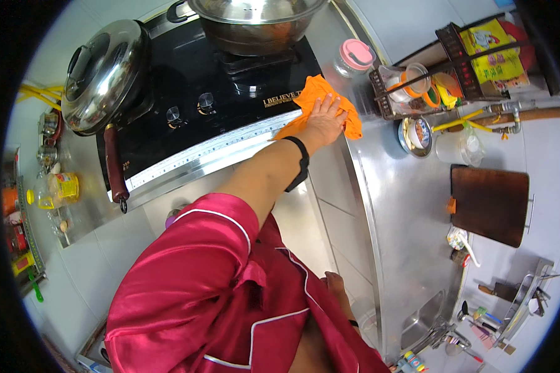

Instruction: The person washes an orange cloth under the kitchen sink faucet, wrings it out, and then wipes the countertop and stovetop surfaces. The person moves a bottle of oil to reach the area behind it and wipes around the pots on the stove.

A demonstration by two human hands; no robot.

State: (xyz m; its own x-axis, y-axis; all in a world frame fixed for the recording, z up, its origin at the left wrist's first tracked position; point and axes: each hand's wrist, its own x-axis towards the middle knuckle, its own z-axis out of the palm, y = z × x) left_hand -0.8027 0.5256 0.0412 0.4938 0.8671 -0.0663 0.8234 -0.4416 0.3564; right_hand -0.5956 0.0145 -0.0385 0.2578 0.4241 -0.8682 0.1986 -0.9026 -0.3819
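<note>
My left hand (327, 119), palm down with fingers slightly spread, holds an orange cloth (310, 91) against the front right corner of a black glass gas hob (177, 70). Part of the cloth hangs over onto the steel worktop beside the hob. A black band circles that wrist. My right hand (335, 283) hangs low near my body, partly behind the red satin sleeve and top; its fingers are too small and shaded to read. On the rear burner sits a large lidded wok (256, 32). A lidded frying pan (105, 74) with a wooden handle stands on the left burner.
A glass jar with a pink lid (354, 56) stands close to the cloth. Further right are a condiment rack (382, 93), bowls (415, 135), a dark cutting board (490, 205) and a sink (422, 321). An oil bottle (65, 186) lies left of the hob.
</note>
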